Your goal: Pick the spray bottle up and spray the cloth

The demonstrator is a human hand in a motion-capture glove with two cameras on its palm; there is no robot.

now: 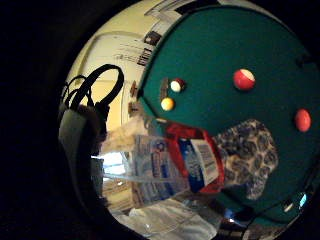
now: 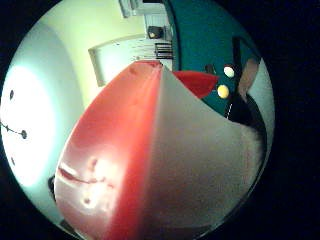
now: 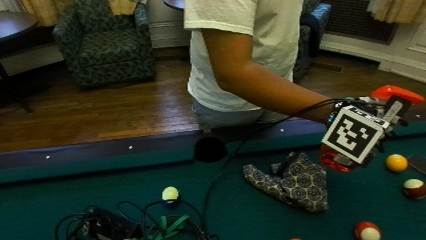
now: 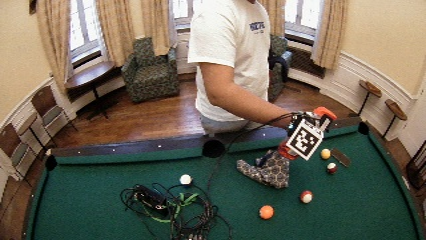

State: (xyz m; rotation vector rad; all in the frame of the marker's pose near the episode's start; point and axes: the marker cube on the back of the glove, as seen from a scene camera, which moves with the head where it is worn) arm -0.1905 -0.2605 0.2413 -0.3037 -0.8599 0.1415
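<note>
My gloved right hand (image 3: 341,111) holds the spray bottle (image 3: 333,161) up in the air over the green pool table (image 3: 80,200). The bottle's orange-red trigger head (image 3: 393,93) sticks out above the hand. Most of the hand is hidden. In the little finger side palm view the clear bottle with its red and blue label (image 1: 187,161) lies close across the palm. The red and white spray head (image 2: 150,160) fills the thumb side palm view. The dark patterned cloth (image 3: 293,182) lies crumpled on the felt just below and left of the bottle, also in the palm view (image 1: 250,152).
A yellow ball (image 3: 397,162) and a maroon-striped ball (image 3: 413,188) lie right of the cloth, and a red-striped ball (image 3: 367,231) lies nearer the camera. A pale ball (image 3: 170,193) and a tangle of cables (image 3: 133,225) lie to the left. The side pocket (image 3: 210,148) sits in the far rail.
</note>
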